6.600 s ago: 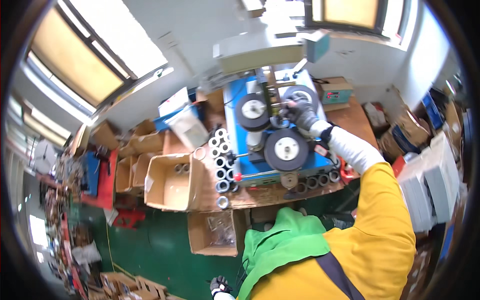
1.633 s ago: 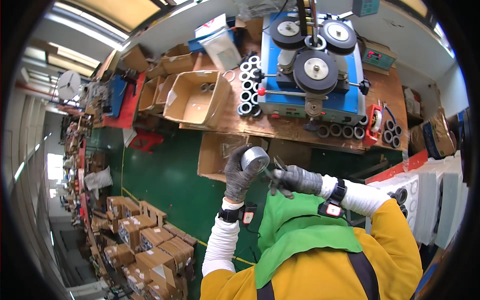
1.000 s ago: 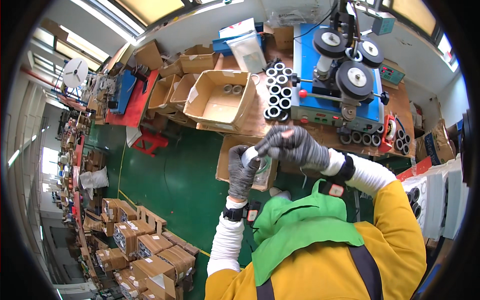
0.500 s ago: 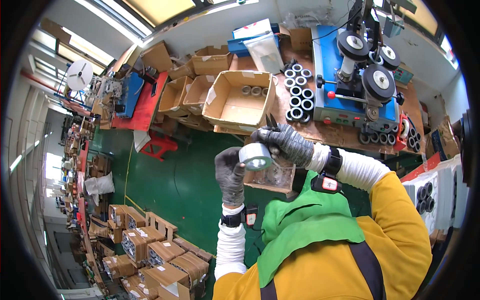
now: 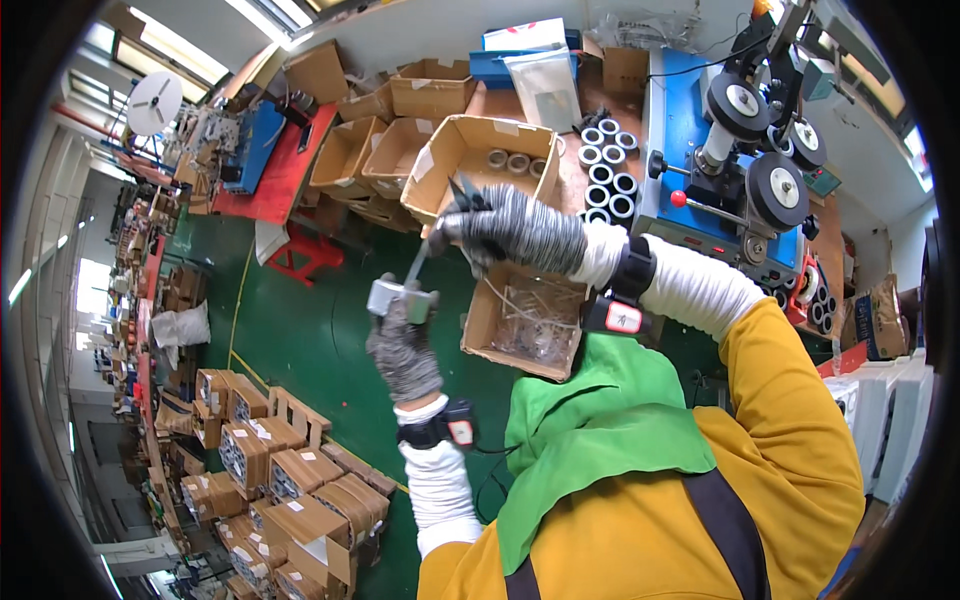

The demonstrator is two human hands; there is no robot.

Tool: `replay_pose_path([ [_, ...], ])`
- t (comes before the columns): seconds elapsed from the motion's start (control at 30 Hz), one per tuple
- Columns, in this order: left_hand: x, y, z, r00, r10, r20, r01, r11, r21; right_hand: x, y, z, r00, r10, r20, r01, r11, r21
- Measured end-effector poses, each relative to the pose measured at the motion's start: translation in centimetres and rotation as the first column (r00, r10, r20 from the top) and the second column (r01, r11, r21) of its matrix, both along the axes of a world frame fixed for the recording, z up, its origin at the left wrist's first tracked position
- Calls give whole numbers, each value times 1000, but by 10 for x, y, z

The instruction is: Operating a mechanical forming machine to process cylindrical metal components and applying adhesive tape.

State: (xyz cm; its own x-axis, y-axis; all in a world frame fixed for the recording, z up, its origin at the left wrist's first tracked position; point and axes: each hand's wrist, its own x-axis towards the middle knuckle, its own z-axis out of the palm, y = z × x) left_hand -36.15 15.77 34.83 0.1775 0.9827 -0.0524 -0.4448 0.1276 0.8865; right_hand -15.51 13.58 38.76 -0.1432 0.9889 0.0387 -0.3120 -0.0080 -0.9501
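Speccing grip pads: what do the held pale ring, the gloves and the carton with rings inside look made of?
Pale ring: plastic or metal, can't tell; even, smooth, satin-looking surface.
Gloves: knitted yarn, matte; ribbed, mottled grey texture.
Carton: likely cardboard, matte; dull brown, thin folded walls.

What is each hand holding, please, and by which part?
Left hand: a silvery ring, by its near side. Right hand: a pale strip, by its upper end, plus a dark pointed tool, its held part hidden.

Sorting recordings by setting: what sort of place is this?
Probably a factory workshop: a blue machine with black wheels, similar rings grouped beside it, and piled, taped cartons.
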Motion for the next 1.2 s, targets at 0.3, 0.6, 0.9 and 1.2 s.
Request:
replay_pose_path([
  [0.3, -83, -3, -68, 982, 87, -170, -110, 986, -128, -4, 11, -50, 979, 118, -168, -134, 987, -86],
  [0.6, -77, -19, -135, 962, -6, -271, -96, 928, -361, 23, -12, -218, 672, -109, 733, 261, 961, -96],
  [0.9, -62, -18, -148, 965, -182, -189, 88, 903, -422, -61, -61, -155, 984, 178, -29, -154, 742, -653],
  [1.2, -51, -38, -131, 920, -266, -286, 162, 926, -341, -84, -60, -156, 984, 162, -69, -169, 764, -622],
])
